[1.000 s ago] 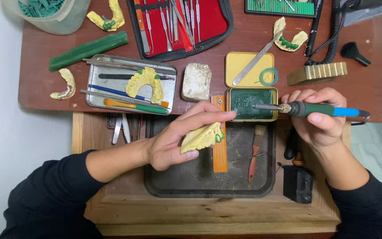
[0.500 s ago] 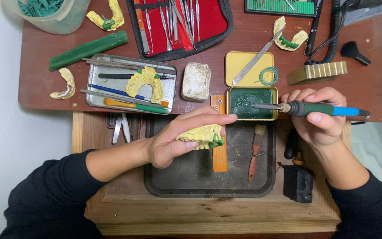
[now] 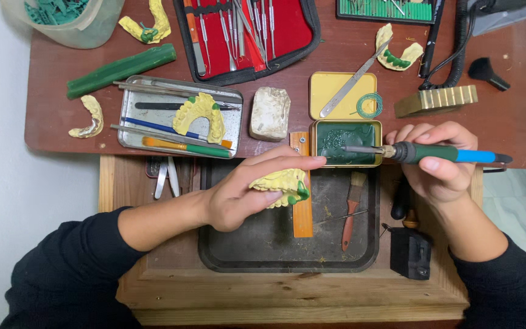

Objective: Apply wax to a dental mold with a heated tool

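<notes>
The left hand [image 3: 238, 198], gripping the yellow dental cast [image 3: 278, 181], has rolled it flatter over the dark tray's [image 3: 226, 259] rear edge. The right hand [image 3: 436, 164] stays clamped on the heated wax tool [image 3: 433, 152], tip in the green wax tin [image 3: 347, 143], so wax pickup seems to be continuing.

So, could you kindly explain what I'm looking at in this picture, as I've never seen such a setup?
This is one view from a camera worn on a person's head, looking down at their two bare hands over a brown wooden table. The left hand grips a yellow plaster dental cast with green wax. The right hand holds a green-and-blue heated pen tool, its tip in a small tin of dark green wax. Nearby lie a red instrument case and a metal tray.
</notes>
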